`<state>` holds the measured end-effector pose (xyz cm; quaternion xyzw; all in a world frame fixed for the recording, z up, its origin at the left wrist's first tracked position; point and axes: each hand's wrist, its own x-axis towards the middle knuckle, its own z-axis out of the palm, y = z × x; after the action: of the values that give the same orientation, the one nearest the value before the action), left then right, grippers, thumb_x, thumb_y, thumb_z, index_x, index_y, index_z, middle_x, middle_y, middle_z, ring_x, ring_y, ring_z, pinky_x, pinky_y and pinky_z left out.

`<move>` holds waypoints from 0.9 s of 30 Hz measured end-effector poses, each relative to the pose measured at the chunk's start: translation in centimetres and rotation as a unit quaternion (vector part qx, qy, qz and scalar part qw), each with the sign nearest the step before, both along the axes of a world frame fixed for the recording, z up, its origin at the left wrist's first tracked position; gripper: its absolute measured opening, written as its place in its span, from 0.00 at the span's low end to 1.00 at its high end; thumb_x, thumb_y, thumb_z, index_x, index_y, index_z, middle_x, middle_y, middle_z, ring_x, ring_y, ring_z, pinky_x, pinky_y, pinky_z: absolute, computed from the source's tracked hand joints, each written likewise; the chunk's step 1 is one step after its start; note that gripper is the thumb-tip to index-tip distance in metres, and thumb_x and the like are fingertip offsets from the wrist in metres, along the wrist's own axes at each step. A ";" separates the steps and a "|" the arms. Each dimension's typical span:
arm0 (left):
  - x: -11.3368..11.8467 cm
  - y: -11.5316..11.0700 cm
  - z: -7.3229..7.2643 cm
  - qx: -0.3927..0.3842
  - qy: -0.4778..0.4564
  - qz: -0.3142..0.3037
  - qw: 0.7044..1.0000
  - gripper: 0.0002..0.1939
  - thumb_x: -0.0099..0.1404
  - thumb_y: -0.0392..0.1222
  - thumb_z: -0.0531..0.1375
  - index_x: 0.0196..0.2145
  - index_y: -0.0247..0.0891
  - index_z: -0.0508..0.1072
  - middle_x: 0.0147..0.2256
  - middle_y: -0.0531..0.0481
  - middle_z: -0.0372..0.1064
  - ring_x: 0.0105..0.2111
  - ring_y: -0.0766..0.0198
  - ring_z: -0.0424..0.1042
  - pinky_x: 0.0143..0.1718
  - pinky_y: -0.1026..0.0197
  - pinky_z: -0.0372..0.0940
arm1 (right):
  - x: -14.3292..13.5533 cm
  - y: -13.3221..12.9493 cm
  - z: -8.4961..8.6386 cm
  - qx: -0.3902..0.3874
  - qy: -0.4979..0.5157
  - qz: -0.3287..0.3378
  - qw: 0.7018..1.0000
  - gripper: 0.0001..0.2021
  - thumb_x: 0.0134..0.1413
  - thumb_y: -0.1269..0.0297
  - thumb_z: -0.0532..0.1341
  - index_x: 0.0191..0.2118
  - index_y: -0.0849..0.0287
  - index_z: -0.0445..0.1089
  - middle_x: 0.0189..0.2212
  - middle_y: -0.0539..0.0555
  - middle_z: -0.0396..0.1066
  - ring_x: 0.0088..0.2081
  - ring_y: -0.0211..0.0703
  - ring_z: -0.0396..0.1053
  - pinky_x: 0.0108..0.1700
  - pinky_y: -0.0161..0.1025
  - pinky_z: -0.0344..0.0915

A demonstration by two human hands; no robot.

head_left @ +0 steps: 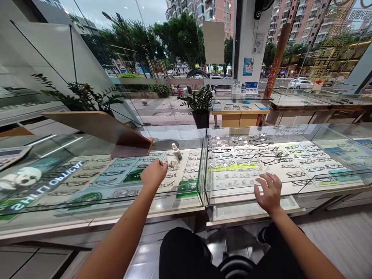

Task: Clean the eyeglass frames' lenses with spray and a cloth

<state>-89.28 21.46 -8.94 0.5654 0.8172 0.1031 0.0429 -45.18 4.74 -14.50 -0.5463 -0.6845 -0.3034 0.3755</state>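
Note:
My left hand [154,173] is held over the left glass case with its fingers curled together; what they hold, if anything, is hidden. Just right of its fingertips lies a small crumpled whitish cloth or tissue [173,164]. Behind that stands a small white-capped spray bottle [177,152]. My right hand [269,192] is open above the front of the right glass case, its fingers spread and slightly bent, and nothing shows in it. Several rows of eyeglasses [242,157] spread out behind and left of this hand.
The left display case [202,174] and right display case [209,193] meet at a glass corner. A brown wooden board [116,131] leans over the left one. Below the right case, a drawer [252,211] sticks out. A potted plant [201,104] stands behind, before the window.

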 end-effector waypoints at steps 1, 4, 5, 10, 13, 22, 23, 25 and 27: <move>-0.1 0.1 -0.1 0.000 0.000 -0.001 1.000 0.22 0.69 0.50 0.47 0.48 0.37 0.74 0.38 0.33 0.79 0.41 0.38 0.78 0.35 0.51 0.65 | 0.6 -0.1 -0.4 0.008 0.009 -0.012 1.000 0.09 0.63 0.66 0.61 0.45 0.56 0.78 0.47 0.60 0.77 0.58 0.59 0.68 0.67 0.57 0.57; -0.2 0.2 -0.3 -0.003 0.002 -0.001 1.000 0.21 0.70 0.50 0.47 0.48 0.38 0.74 0.37 0.34 0.79 0.40 0.38 0.79 0.35 0.51 0.65 | 1.8 0.3 -1.3 0.034 0.014 -0.028 0.999 0.11 0.62 0.66 0.61 0.46 0.57 0.78 0.46 0.61 0.76 0.58 0.61 0.67 0.67 0.58 0.57; -0.2 0.2 -0.2 -0.007 0.003 0.000 1.000 0.21 0.70 0.50 0.47 0.48 0.38 0.74 0.37 0.34 0.79 0.41 0.38 0.79 0.35 0.51 0.65 | 1.9 0.7 -1.6 0.037 0.011 -0.031 0.999 0.11 0.62 0.65 0.60 0.46 0.56 0.78 0.45 0.61 0.76 0.57 0.60 0.68 0.67 0.59 0.57; -0.1 0.0 0.3 -0.025 0.004 0.002 1.000 0.20 0.71 0.50 0.47 0.49 0.39 0.73 0.38 0.34 0.79 0.42 0.38 0.79 0.35 0.52 0.64 | 1.8 3.2 -3.0 -0.005 0.039 -0.085 0.996 0.12 0.62 0.62 0.58 0.40 0.55 0.79 0.43 0.60 0.77 0.55 0.60 0.69 0.67 0.59 0.55; 0.0 -0.1 0.4 -0.026 0.000 0.002 1.000 0.21 0.72 0.50 0.47 0.49 0.38 0.73 0.37 0.33 0.78 0.41 0.38 0.78 0.34 0.51 0.64 | 1.8 3.4 -4.4 -0.009 0.046 -0.076 0.996 0.12 0.62 0.62 0.59 0.43 0.56 0.79 0.45 0.61 0.77 0.57 0.60 0.69 0.68 0.58 0.53; 0.0 -0.1 0.7 -0.014 -0.021 0.018 1.000 0.22 0.71 0.51 0.45 0.47 0.38 0.74 0.35 0.33 0.78 0.38 0.38 0.78 0.32 0.49 0.65 | 2.5 0.6 -7.0 0.004 -0.013 -0.051 0.999 0.25 0.63 0.56 0.61 0.63 0.59 0.67 0.56 0.63 0.76 0.62 0.58 0.71 0.70 0.53 0.54; 0.1 -0.1 0.8 -0.014 -0.020 0.020 1.000 0.22 0.71 0.51 0.45 0.46 0.39 0.74 0.35 0.33 0.78 0.38 0.38 0.78 0.32 0.49 0.65 | 2.4 0.6 -6.9 0.006 -0.011 -0.051 0.999 0.24 0.64 0.56 0.61 0.63 0.58 0.67 0.56 0.63 0.77 0.62 0.57 0.71 0.70 0.53 0.54; 0.1 -0.1 0.9 -0.015 -0.012 0.023 1.000 0.22 0.72 0.52 0.45 0.45 0.39 0.74 0.36 0.32 0.78 0.40 0.37 0.78 0.32 0.50 0.65 | 2.1 0.6 -6.6 0.014 -0.004 -0.053 0.998 0.23 0.65 0.57 0.61 0.62 0.58 0.67 0.55 0.63 0.77 0.61 0.56 0.72 0.71 0.53 0.53; 0.1 -0.1 0.9 -0.019 -0.007 0.022 1.000 0.22 0.72 0.52 0.45 0.44 0.40 0.74 0.37 0.32 0.78 0.42 0.37 0.78 0.32 0.51 0.64 | 1.8 0.7 -6.4 0.024 0.004 -0.055 0.998 0.21 0.66 0.58 0.62 0.61 0.59 0.67 0.54 0.63 0.78 0.61 0.55 0.72 0.71 0.53 0.53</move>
<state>-89.19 21.32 -8.01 0.5452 0.8312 0.0924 0.0574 -43.42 5.44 -20.90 -0.5755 -0.6442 -0.3374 0.3740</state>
